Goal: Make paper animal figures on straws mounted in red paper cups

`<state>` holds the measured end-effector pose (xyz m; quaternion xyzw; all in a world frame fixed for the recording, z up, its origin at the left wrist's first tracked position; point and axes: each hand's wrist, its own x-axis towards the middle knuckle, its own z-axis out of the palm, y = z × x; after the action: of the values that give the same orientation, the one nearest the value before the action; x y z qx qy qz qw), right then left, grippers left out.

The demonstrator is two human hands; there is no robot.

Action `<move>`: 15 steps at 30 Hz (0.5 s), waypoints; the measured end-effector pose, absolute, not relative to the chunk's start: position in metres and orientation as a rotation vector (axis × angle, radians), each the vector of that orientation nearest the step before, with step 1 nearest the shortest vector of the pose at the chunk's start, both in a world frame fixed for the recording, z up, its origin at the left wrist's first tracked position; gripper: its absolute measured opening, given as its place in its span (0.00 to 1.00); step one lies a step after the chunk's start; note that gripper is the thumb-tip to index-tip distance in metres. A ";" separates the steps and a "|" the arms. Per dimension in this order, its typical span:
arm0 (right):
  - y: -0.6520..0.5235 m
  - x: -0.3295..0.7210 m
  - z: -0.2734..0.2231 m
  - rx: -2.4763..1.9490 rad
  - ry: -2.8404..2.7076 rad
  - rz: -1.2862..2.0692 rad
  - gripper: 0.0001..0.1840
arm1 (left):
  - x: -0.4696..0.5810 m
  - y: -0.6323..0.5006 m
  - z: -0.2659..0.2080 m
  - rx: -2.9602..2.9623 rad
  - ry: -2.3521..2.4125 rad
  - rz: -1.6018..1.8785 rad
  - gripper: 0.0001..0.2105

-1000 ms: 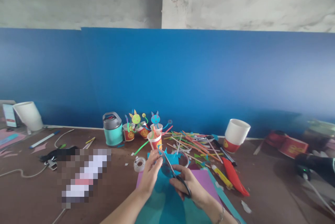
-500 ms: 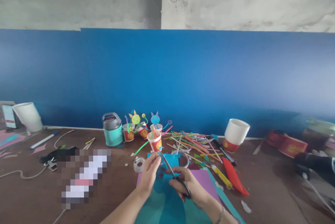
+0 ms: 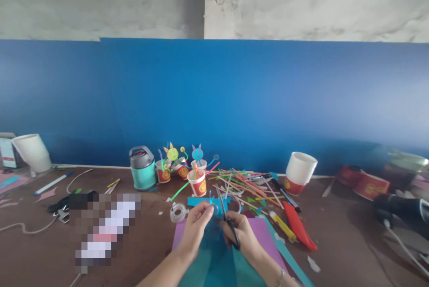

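My left hand pinches a small piece of blue paper between thumb and fingertips. Black-handled scissors are in my right hand, fingers through the handles and blades pointing up, just right of the blue piece. Whether the blades touch the paper I cannot tell. Beneath both hands lie teal sheets over a purple sheet. A clear tape roll sits left of the hands. Behind them stands a red-and-white paper cup with straws as arms.
Two cups with paper animal heads, one yellow-green and one blue, stand behind. A teal jar is beside them. Loose sticks, a yellow tube, a red packet and stacked cups lie right.
Both hands have shifted slightly right in view. The scissors have turned from a leftward slant to nearly upright. The blue piece in my left hand has moved slightly right and down.
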<state>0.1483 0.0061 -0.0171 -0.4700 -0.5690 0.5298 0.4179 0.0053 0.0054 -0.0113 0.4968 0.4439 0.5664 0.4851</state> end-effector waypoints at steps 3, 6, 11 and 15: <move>0.008 0.150 -0.015 -1.179 -1.372 1.264 0.17 | 0.003 0.006 -0.010 1.232 1.048 1.409 0.11; 0.009 0.152 -0.015 -1.170 -1.333 1.216 0.18 | 0.002 0.007 -0.008 1.215 1.109 1.411 0.12; 0.010 0.156 -0.019 -1.134 -1.229 1.161 0.20 | 0.003 0.009 -0.007 1.092 1.143 1.410 0.12; 0.010 0.158 -0.017 -1.137 -1.124 1.142 0.20 | 0.003 0.010 -0.007 1.031 1.162 1.432 0.11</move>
<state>0.1580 0.0096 -0.0167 -0.4814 -0.4758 0.4835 0.5550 0.0030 0.0096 -0.0073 0.4249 0.4788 0.5902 0.4918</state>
